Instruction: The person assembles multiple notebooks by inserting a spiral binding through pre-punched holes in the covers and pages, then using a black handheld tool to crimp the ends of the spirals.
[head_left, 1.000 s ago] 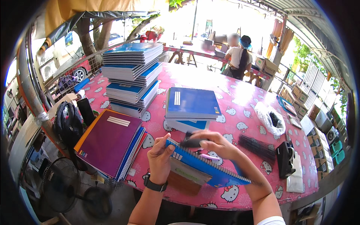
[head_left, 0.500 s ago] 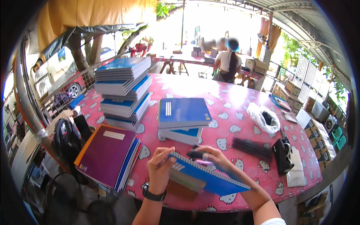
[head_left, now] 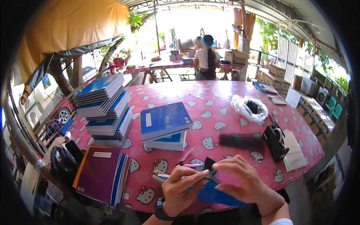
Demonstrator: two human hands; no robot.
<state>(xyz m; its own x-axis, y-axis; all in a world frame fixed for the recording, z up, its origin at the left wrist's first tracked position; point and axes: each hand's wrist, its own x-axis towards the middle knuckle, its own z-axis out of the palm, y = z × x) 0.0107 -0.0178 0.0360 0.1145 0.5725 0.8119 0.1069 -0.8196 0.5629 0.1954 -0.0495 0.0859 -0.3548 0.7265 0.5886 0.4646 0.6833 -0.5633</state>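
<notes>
A blue spiral notebook [head_left: 221, 195] is tilted up at the table's near edge, partly covered by my hands. My left hand [head_left: 183, 192], with a dark watch at the wrist, pinches its upper left part. Over the notebook's right part is my right hand [head_left: 240, 182], slightly blurred, its fingers apart and nothing seen in them. Pliers with pink-purple handles [head_left: 193, 165] lie just behind the notebook. A small black piece [head_left: 209, 165] shows between my fingertips; I cannot tell what it is. Farther back sits a short stack of blue notebooks [head_left: 165, 120].
A tall notebook stack [head_left: 107, 112] stands at left, with a purple notebook [head_left: 98, 170] on another pile before it. Toward the right are black binding coils [head_left: 240, 140], a black tape dispenser [head_left: 275, 142] and a clear plastic bag [head_left: 250, 108]. A person [head_left: 207, 62] stands beyond the table.
My right hand has let go of the pliers, which now lie on the table. The notebook has been lowered and tilted differently. The whole view has shifted to the right.
</notes>
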